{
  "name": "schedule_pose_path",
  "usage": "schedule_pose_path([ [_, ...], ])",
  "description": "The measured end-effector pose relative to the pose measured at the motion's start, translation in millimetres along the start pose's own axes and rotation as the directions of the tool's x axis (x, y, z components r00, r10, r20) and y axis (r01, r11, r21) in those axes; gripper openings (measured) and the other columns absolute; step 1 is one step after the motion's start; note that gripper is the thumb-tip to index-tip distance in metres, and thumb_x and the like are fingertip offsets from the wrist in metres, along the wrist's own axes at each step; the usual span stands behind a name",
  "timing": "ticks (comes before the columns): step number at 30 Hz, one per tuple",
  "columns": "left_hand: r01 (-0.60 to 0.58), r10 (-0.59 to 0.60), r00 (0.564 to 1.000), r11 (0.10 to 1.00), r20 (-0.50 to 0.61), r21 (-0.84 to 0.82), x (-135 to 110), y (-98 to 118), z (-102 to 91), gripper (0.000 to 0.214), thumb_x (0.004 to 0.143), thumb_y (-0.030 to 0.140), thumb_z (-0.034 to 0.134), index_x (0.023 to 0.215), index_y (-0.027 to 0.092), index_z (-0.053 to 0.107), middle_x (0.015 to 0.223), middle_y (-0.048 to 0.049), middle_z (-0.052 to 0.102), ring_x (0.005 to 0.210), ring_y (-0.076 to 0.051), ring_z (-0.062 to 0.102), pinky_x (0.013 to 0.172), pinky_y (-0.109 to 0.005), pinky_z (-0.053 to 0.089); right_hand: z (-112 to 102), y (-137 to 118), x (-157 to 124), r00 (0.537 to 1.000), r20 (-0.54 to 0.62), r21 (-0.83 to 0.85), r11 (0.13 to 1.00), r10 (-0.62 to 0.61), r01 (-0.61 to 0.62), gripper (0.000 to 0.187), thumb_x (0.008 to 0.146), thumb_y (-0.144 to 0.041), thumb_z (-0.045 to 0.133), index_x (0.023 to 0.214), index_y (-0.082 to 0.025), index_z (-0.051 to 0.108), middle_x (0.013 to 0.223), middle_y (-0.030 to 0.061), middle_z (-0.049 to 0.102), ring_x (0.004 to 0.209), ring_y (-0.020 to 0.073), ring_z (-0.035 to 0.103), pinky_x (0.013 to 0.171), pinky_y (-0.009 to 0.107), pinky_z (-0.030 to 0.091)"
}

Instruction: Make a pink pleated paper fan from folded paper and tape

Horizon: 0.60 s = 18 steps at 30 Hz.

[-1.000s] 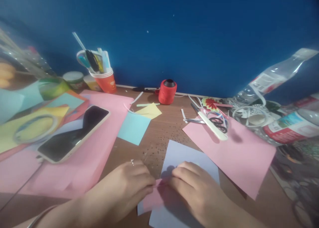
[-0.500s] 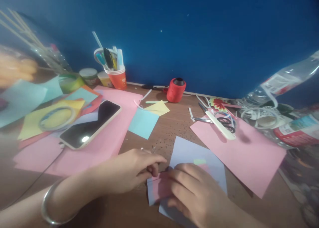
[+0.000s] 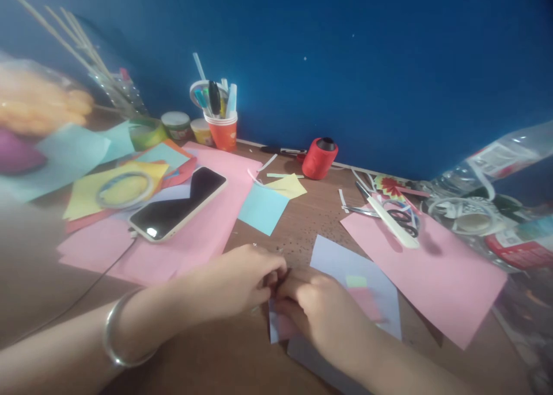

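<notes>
My left hand, a silver bangle on its wrist, has its fingers curled in a pinch; what they hold, if anything, is hidden. Its fingertips meet those of my right hand, whose fingers are bent and pressed together, also hiding their contents. Under the right hand lies a small lavender paper piece with a pink layer, mostly covered. Behind and beneath it is a larger lavender sheet carrying a pink patch and a light green patch.
At left, a phone with a cable lies on pink sheets. Blue paper, a red bottle-like object and a cup of pens stand behind. Scissors and a white-handled cutter rest on pink paper.
My hands have come together, the right hand's fingers closing up against the left fingertips and covering more of the small pink-and-lavender piece. The whole view has shifted slightly.
</notes>
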State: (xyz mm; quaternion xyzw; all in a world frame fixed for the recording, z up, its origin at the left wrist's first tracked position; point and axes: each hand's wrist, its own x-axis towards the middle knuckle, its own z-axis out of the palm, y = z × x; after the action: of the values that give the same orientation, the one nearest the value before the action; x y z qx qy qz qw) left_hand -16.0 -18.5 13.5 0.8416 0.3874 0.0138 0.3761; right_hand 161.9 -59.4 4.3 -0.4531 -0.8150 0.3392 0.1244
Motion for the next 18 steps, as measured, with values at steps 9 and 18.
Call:
schedule_pose_path([
  [9, -0.004, 0.004, 1.000, 0.999, 0.001, -0.035, 2.7, 1.1, -4.2, 0.015, 0.067, 0.010, 0.047, 0.075, 0.022, 0.052, 0.065, 0.0057, 0.055, 0.058, -0.010, 0.048, 0.048, -0.021, 0.030, 0.6, 5.9, -3.2, 0.999, 0.004, -0.031, 0.999, 0.041, -0.040, 0.017, 0.081, -0.008, 0.048, 0.083, -0.020, 0.059, 0.081, 0.0003, 0.061, 0.075, 0.0139, 0.055, 0.066, 0.025, 0.039],
  [18, -0.044, 0.045, 0.999, 0.999, 0.025, -0.021, 3.6, -1.6, -3.0, 0.018, 0.068, 0.010, 0.047, 0.079, 0.022, 0.053, 0.070, 0.0052, 0.058, 0.061, -0.010, 0.050, 0.052, -0.021, 0.033, -15.4, 3.0, -15.9, 0.901, 0.049, -0.535, 0.751, -0.431, 0.388, 0.005, 0.078, -0.022, 0.056, 0.076, -0.019, 0.056, 0.073, 0.0032, 0.057, 0.068, 0.0186, 0.048, 0.057, 0.031, 0.034],
])
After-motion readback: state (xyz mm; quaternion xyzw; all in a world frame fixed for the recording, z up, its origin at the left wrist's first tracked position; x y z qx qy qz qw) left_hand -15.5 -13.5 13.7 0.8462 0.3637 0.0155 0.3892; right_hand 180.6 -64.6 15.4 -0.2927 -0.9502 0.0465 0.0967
